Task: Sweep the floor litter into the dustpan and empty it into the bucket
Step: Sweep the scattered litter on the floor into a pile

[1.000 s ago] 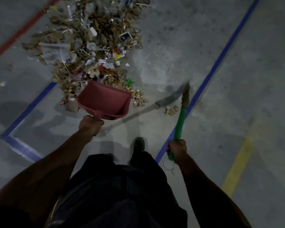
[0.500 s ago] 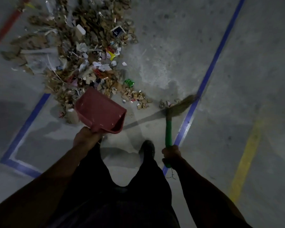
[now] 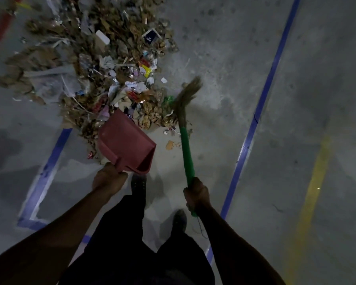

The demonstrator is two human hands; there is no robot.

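1. Left hand point(image 3: 109, 179) grips the handle of the red dustpan point(image 3: 127, 144), fingers curled round it; handle mostly hidden inside the fist
2. Dustpan is tilted, open mouth toward the litter pile point(image 3: 103, 75), its front lip at the near edge of the pile; can't tell if the lip touches the floor
3. Inside of the dustpan looks bare, no litter visible in it
4. Right hand point(image 3: 197, 194) holds the broom point(image 3: 186, 145) by the lower end of the green handle, fist closed round it, the handle's tip poking out below the fist
5. Broom shaft runs up and slightly left from the hand; brown bristle head point(image 3: 188, 93) sits at the right edge of the pile, motion-blurred
6. Litter pile is mostly brown cardboard scraps, paper bits, plastic wrap and a few coloured wrappers, spread across the upper left on the grey concrete floor point(image 3: 224, 48)
7. A few loose scraps point(image 3: 170, 145) lie on the floor between dustpan and broom shaft, apart from the main pile
8. Floor markings: blue line point(image 3: 263, 99) right of the broom running diagonally, a blue corner outline point(image 3: 49, 167) on the left, yellow stripe point(image 3: 314, 173) far right, red stripe point(image 3: 2, 27) top left
9. Person's dark trousers and both shoes visible at bottom centre, left shoe point(image 3: 139, 183) just below the dustpan
10. Bucket not in view
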